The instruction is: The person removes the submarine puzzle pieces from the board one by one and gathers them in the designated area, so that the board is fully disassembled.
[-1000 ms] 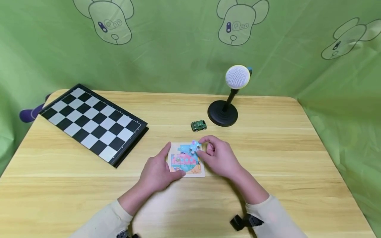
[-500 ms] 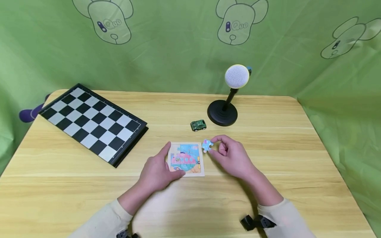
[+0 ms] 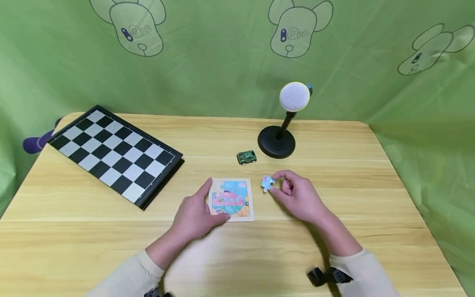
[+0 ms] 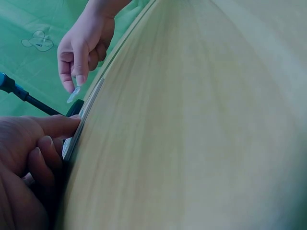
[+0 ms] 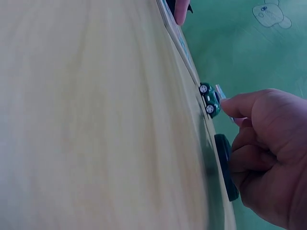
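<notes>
A small square jigsaw puzzle with a pink and blue sea picture lies in a pale frame on the table. A bare, pale spot shows at the picture's upper left. My left hand holds the frame from its left side, thumb on the lower edge and a finger at the upper left corner. To the right of the frame, my right hand pinches a light blue puzzle piece between thumb and forefinger. In the right wrist view the right hand's other fingers are curled, and the piece is mostly hidden.
A green toy car stands just behind the puzzle. Farther back is a round white microphone-like thing on a black stand. A black-and-white chessboard lies at the left. A green cloth hangs behind the table.
My right hand has drawn the puzzle piece from over the frame's upper right corner out to the right. The left hand and the frame have stayed put.
</notes>
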Demonstrator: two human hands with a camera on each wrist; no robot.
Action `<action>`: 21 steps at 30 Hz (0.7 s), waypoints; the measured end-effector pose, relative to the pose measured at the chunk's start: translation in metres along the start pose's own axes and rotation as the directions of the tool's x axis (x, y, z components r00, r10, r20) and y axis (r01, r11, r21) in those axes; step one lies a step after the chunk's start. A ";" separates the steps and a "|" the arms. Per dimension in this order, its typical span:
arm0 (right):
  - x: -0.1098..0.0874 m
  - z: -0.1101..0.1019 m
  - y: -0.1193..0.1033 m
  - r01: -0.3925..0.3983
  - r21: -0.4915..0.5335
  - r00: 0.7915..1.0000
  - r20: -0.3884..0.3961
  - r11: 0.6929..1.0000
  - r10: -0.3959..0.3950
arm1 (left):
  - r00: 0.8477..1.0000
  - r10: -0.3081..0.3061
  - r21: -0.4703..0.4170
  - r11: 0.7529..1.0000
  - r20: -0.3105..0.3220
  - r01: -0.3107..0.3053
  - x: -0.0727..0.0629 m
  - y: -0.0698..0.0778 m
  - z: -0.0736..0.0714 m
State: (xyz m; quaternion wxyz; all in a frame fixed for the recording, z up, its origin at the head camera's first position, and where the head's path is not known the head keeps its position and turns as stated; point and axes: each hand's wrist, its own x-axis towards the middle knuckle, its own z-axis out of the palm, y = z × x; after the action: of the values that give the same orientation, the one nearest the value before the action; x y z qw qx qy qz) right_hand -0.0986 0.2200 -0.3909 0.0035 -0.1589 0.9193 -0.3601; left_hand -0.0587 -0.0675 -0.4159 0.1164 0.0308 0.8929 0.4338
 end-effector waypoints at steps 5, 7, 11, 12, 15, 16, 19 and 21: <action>0.002 -0.002 0.009 -0.002 -0.014 1.000 0.022 1.000 0.002 | 1.000 -0.003 0.002 1.000 0.001 0.003 0.000 0.000 0.000; 0.004 -0.002 0.012 -0.001 -0.017 1.000 0.030 1.000 0.002 | 1.000 -0.005 0.006 1.000 0.001 0.005 0.000 0.000 0.000; 0.006 -0.001 0.016 0.005 -0.016 0.999 0.047 1.000 -0.004 | 1.000 -0.005 0.009 1.000 0.001 0.005 0.001 0.000 0.001; 0.006 -0.001 0.017 0.004 -0.016 0.999 0.053 1.000 -0.003 | 1.000 -0.004 0.009 1.000 0.000 0.004 0.001 0.000 0.001; 0.008 0.000 0.020 -0.002 -0.017 0.998 0.069 1.000 0.003 | 1.000 -0.002 0.008 1.000 0.002 0.002 0.001 -0.001 0.001; 0.008 0.000 0.020 -0.005 -0.017 0.997 0.074 1.000 0.006 | 1.000 -0.002 0.008 1.000 0.002 0.002 0.001 -0.001 0.001; 0.009 0.000 0.020 -0.013 -0.008 0.996 0.090 1.000 0.013 | 1.000 0.000 0.008 1.000 0.001 0.000 0.001 -0.001 0.001; 0.010 -0.001 0.019 -0.021 0.003 0.994 0.103 1.000 0.020 | 1.000 0.002 0.009 1.000 -0.001 -0.002 0.001 -0.001 0.001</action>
State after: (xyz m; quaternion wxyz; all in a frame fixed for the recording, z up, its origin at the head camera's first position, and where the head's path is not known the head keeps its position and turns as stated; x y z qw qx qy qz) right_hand -0.1139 0.2309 -0.4020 0.0549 -0.1679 0.9188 -0.3530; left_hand -0.0593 -0.0675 -0.4174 0.1155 0.0320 0.8949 0.4299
